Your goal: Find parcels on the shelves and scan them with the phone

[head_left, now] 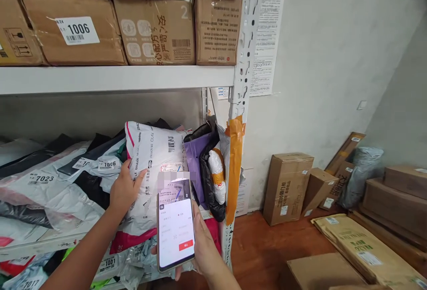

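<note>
My left hand [125, 187] grips the left edge of a white plastic mailer bag [156, 147] with printed lettering, a barcode and a shipping label. The bag stands tilted on the middle shelf. In my right hand [203, 236] is a smartphone [175, 236], held upright in front of the bag's lower part. Its lit screen shows a camera picture of the label at the top and a white form with a red button below. The phone covers part of the bag. To the right of the bag, a purple bag [196, 161] and a black bag [210, 192] lean together.
Cardboard boxes [75, 36] line the upper shelf. Several numbered parcel bags [50, 183] lie left on the middle shelf, others below. An upright post [247, 36] with orange tape ends the rack. More boxes [287, 187] and a yellow padded envelope [363, 245] rest on the floor at right.
</note>
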The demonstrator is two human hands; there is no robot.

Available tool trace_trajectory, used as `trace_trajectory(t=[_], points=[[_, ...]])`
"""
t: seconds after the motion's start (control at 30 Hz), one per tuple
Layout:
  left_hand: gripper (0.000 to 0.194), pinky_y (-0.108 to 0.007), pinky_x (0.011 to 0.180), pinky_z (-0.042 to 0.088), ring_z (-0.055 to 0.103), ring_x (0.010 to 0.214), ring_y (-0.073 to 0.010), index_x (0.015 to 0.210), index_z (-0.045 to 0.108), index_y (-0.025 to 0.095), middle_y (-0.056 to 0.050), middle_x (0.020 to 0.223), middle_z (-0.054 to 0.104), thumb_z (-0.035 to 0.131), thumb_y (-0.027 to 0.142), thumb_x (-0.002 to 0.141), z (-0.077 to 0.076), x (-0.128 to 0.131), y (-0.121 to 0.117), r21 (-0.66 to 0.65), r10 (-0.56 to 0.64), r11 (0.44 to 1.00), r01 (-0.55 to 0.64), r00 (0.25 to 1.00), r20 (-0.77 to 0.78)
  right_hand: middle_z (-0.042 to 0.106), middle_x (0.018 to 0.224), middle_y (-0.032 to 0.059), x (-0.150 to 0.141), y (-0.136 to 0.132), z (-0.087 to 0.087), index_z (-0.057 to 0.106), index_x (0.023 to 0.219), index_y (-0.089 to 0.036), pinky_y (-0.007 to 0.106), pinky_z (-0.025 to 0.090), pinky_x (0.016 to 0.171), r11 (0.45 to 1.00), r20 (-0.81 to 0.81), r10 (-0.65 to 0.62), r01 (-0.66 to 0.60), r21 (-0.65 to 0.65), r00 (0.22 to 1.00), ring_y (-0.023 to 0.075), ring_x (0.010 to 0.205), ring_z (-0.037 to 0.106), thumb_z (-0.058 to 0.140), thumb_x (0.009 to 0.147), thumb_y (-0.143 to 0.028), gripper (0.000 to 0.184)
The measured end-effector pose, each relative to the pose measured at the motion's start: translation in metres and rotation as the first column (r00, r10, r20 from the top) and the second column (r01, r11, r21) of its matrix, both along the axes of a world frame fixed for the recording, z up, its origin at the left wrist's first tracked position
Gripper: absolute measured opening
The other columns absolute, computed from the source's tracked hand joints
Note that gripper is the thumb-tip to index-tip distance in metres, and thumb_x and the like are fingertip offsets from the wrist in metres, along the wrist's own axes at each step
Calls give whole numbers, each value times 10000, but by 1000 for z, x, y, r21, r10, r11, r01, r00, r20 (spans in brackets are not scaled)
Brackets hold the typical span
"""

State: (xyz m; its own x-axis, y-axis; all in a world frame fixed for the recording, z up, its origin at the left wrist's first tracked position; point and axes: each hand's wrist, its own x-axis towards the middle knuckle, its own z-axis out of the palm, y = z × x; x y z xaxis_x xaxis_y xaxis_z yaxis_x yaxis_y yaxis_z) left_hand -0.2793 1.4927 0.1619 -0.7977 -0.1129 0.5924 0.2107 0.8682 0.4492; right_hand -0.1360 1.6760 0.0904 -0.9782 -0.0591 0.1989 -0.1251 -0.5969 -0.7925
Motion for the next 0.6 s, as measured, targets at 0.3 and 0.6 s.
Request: trace_trajectory(t=[0.3,0.6], points=[[692,-461,780,499,610,1022,-401,1359,326,99,-229,1229,577,381,566,851,-2,0,1,-29,29,999,-30,999,-38,641,1145,118,8,2,7,404,1338,-251,428,548,711,998,-20,35,-36,-46,999,285,930,646,533,684,-796,861],[672,-432,764,496,614,1024,-381,1366,322,108,-218,1229,584,382,551,864,-4,-1,0,-35,31,999,-32,999,-43,659,1020,102,15,10,22,253,1354,-308,290,473,397,960,-130,275,-280,-18,953,294,739,701,413,756,-797,788]])
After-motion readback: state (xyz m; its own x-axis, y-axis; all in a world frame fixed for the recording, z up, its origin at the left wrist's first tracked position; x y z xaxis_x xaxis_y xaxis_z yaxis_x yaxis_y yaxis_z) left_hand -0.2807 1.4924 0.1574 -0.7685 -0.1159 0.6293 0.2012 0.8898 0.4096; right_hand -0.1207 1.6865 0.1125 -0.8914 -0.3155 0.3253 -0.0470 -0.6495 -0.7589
